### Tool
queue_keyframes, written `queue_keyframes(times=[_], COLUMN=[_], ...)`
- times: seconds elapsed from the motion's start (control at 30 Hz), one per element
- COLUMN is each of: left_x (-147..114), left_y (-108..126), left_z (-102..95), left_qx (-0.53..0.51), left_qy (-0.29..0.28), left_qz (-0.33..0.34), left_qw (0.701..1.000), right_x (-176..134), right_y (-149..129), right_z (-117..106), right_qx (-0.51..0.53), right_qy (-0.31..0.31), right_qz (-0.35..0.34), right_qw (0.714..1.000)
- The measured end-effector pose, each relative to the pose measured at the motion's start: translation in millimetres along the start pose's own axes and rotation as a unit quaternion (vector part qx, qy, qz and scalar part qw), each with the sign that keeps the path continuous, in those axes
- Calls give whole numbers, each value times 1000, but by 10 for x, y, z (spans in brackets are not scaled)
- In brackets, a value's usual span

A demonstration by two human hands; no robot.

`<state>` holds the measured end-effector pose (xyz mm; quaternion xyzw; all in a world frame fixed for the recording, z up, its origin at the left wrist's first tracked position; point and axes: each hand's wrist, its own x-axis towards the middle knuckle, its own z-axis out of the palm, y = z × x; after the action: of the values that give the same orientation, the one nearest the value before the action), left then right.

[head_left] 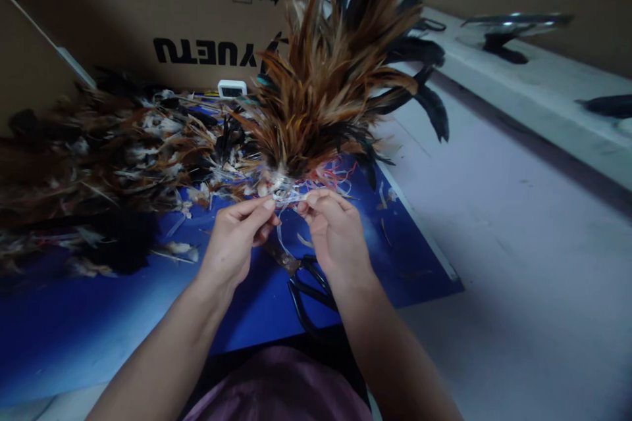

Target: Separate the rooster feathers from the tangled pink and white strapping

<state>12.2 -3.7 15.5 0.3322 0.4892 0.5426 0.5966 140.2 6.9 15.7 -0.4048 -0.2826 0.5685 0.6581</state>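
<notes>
A big bundle of brown and black feathers [316, 92] fans upward on the blue table [247, 316], its quill ends toward me. Across that base runs a pale plastic string [290, 197], with a loose end hanging below. My left hand [237, 230] pinches the string at its left side between thumb and fingers. On the right side, my right hand [333, 227] pinches it too, so the string lies stretched between the two. Black-handled scissors [309, 283] rest on the table just below my hands, partly hidden by the right wrist.
Loose feathers [128, 151] are heaped along the left. Red and white strings [330, 174] lie behind my right hand. A small white display device [232, 89] stands before a cardboard box [148, 0]. A pale ledge [533, 85] at the right carries a glassy object [518, 23].
</notes>
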Motion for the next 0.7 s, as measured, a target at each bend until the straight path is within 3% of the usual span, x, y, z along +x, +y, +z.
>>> queue_keyframes(times=[0.7], left_x=[-22], left_y=[10], left_z=[23], left_qx=[-21], left_qy=[-32], left_qz=[-23], left_qw=[999], right_x=[227], right_y=[55], right_z=[-9], right_qx=[68], right_qy=[10], right_qz=[85], right_qw=[994])
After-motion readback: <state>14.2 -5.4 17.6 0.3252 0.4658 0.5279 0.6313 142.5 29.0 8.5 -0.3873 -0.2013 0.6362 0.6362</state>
